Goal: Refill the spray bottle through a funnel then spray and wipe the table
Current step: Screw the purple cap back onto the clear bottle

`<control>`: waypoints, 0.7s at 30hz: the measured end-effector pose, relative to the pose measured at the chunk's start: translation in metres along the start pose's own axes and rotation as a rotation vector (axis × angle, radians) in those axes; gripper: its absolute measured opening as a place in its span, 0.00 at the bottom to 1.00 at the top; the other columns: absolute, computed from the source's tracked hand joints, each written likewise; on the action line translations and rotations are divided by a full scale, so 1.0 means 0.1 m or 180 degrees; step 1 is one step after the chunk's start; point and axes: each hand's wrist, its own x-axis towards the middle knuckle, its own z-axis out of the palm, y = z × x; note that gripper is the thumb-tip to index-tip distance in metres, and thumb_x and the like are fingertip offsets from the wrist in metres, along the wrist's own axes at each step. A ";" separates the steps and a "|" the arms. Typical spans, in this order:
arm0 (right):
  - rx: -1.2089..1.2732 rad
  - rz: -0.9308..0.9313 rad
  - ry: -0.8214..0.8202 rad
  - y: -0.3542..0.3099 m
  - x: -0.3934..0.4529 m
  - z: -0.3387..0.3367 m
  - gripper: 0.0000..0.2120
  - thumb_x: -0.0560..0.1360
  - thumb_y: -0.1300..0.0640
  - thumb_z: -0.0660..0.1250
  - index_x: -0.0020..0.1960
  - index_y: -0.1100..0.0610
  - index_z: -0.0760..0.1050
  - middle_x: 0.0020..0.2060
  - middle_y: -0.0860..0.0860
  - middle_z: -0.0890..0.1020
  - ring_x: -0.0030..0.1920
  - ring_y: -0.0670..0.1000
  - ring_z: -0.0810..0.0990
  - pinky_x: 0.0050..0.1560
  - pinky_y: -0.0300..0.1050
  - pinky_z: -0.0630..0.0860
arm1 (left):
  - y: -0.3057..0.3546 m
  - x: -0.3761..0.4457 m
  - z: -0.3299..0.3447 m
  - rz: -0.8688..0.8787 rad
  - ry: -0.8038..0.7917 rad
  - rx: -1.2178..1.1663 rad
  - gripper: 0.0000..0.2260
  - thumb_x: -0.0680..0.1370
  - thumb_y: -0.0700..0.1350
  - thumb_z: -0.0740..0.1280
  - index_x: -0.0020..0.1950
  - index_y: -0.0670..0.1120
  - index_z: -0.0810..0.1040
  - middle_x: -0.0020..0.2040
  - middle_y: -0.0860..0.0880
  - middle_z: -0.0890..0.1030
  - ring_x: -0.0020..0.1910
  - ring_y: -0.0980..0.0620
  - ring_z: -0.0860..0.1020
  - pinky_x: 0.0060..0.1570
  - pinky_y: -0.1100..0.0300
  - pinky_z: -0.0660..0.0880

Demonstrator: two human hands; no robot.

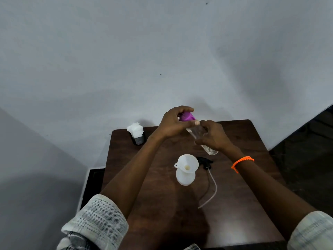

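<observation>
We start at the white spray bottle [185, 176], which stands upright near the middle of the dark tabletop [248, 186] with the white funnel [187, 162] seated in its neck. Its black trigger head [204, 162] is off and lies just beside it to the right, the dip tube [211, 191] trailing toward us. Above and behind, our hands are raised close together: the left hand [173, 123] curls its fingers round the purple cap [187, 117] of a clear bottle [198, 137], and the right hand [213, 135] grips that bottle's body, which is tilted with its base low over the tabletop. We judge that we are taking the cap off or putting it on; we cannot tell which, nor whether any liquid has yet gone into the spray bottle. So the opening and funnel steps look done, while the pour is uncertain and refitting the head, spraying and wiping are left. At the far left corner a dark holder [138, 140] carries white tissue [135, 129], well apart from the rest. The loose head and tube lie in the wiping area and will want clearing first.
</observation>
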 end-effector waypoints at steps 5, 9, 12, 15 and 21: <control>0.0060 0.0152 -0.0125 -0.01 0.02 -0.01 0.21 0.54 0.53 0.83 0.44 0.53 0.79 0.39 0.52 0.82 0.39 0.53 0.80 0.40 0.49 0.76 | -0.02 0.03 -0.07 0.0086 -0.0141 -0.0054 0.18 0.71 0.46 0.82 0.60 0.52 0.85 0.57 0.56 0.86 0.55 0.58 0.83 0.55 0.63 0.79; 0.0370 0.0344 -0.0112 -0.04 0.00 -0.02 0.20 0.55 0.57 0.84 0.43 0.54 0.80 0.39 0.50 0.83 0.40 0.51 0.81 0.40 0.46 0.76 | -0.02 0.02 -0.09 0.0176 -0.0451 -0.0385 0.24 0.72 0.42 0.81 0.67 0.49 0.81 0.65 0.51 0.82 0.63 0.53 0.80 0.62 0.55 0.80; 0.0440 0.0337 -0.0004 -0.11 -0.01 0.00 0.20 0.57 0.59 0.84 0.42 0.51 0.77 0.38 0.47 0.81 0.37 0.45 0.78 0.36 0.40 0.70 | 0.00 0.00 0.01 -0.0060 0.0034 -0.0348 0.24 0.69 0.52 0.82 0.62 0.54 0.81 0.59 0.53 0.81 0.55 0.58 0.81 0.55 0.62 0.80; 0.0350 0.0350 0.0006 -0.10 0.01 0.03 0.21 0.56 0.59 0.84 0.45 0.54 0.79 0.40 0.51 0.81 0.39 0.50 0.78 0.37 0.42 0.71 | -0.03 0.00 0.02 -0.0163 0.0286 -0.0416 0.20 0.68 0.48 0.84 0.57 0.53 0.85 0.53 0.55 0.85 0.49 0.59 0.83 0.50 0.65 0.78; 0.0355 0.0378 -0.0008 -0.10 -0.03 0.01 0.20 0.57 0.60 0.83 0.45 0.56 0.79 0.38 0.49 0.80 0.38 0.48 0.77 0.36 0.39 0.70 | -0.06 0.00 -0.07 0.0005 -0.0155 -0.0403 0.27 0.69 0.45 0.82 0.67 0.52 0.81 0.64 0.51 0.82 0.63 0.55 0.80 0.61 0.58 0.80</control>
